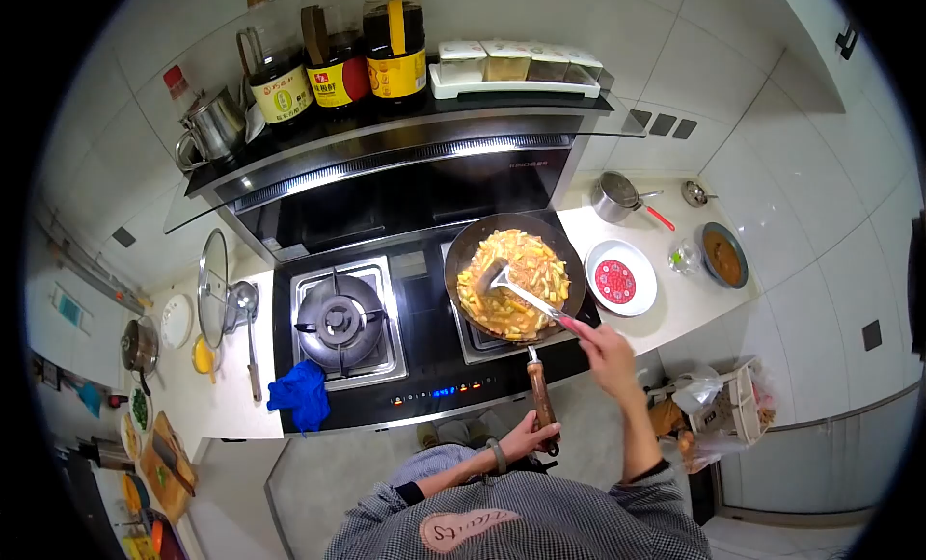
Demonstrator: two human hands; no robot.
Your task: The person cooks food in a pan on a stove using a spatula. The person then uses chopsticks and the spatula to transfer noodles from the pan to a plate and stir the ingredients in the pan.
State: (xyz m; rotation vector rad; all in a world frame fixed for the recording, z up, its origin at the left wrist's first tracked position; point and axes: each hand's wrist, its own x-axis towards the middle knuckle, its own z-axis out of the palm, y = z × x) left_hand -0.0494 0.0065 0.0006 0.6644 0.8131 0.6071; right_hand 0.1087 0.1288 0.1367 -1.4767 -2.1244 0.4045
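Left hand (pixel 529 437) wrapped around the wooden handle (pixel 540 398) of the wok (pixel 514 276), fingers closed on it near its lower end. Right hand (pixel 608 353) raised above the stove's front edge, closed on the pink-tipped grip of a metal spatula (pixel 508 283), blade down in the food (pixel 511 282). Wok on the right burner of the black stove (pixel 424 367), filled with pale yellow strips in an orange sauce. To the left, on the other burner, a round dark lid or pot (pixel 340 319), and a crumpled blue cloth (pixel 301 393) just beside the stove's front left corner. To the right of the wok, on the white counter (pixel 666 314), a white plate (pixel 620 277) with a red centre, then a small clear bowl (pixel 684 259) and a dish of brown sauce (pixel 724 255); behind them a steel saucepan (pixel 615 195) with a red handle. Left of the stove, a glass lid (pixel 213 286) standing on edge and a ladle (pixel 247 314) lying on the counter. Above, on the range hood (pixel 405 160), three dark bottles (pixel 333 63), a steel kettle (pixel 212 128) and a white tray of seasoning boxes (pixel 516 68). Far left, a cutting board (pixel 166 464) with a knife, partly out of sight.
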